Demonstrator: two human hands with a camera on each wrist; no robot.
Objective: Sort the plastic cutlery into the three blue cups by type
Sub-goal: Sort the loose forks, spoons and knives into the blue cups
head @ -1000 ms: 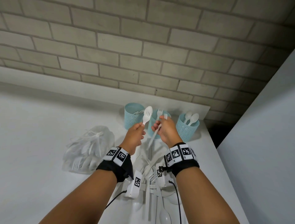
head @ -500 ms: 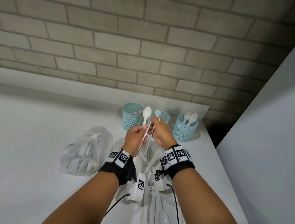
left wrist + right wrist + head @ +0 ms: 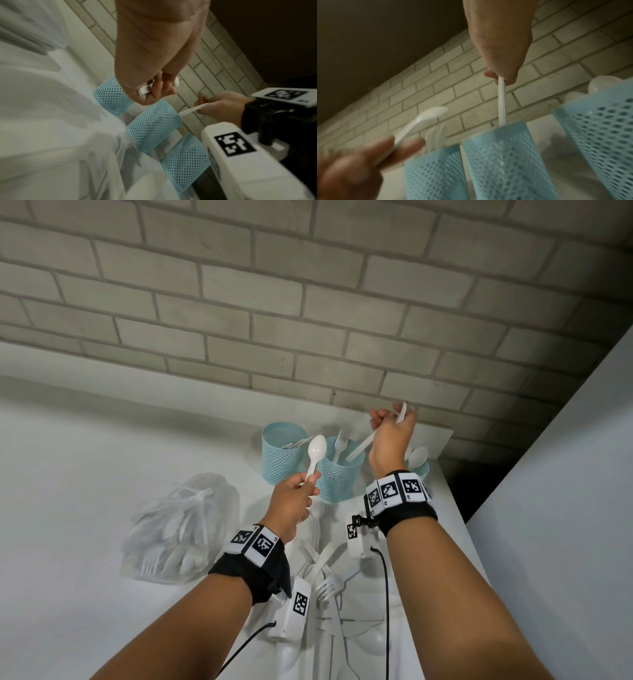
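Three blue mesh cups stand in a row at the wall: left cup [image 3: 282,460], middle cup [image 3: 337,481], right cup [image 3: 422,471], which my right wrist partly hides. My left hand [image 3: 313,482] pinches a white spoon [image 3: 317,451] by its handle, bowl up, in front of the left and middle cups. Raised above the middle cup, my right hand [image 3: 394,419] grips a white fork [image 3: 359,448] near its top. Its handle [image 3: 502,102] slants down inside the middle cup [image 3: 501,155]. Another fork [image 3: 340,441] stands in that cup. Spoons [image 3: 418,456] stick out of the right cup.
A clear plastic bag [image 3: 178,529] full of white cutlery lies left of my left wrist. Loose forks, spoons and knives [image 3: 329,587] lie on the white table between my forearms. The table's right edge [image 3: 457,518] is close, with a white panel [image 3: 565,508] beyond it.
My hands were together in front of the cups. Now my right hand has risen and moved right with the fork, its handle down in the middle cup. My left hand still holds the spoon.
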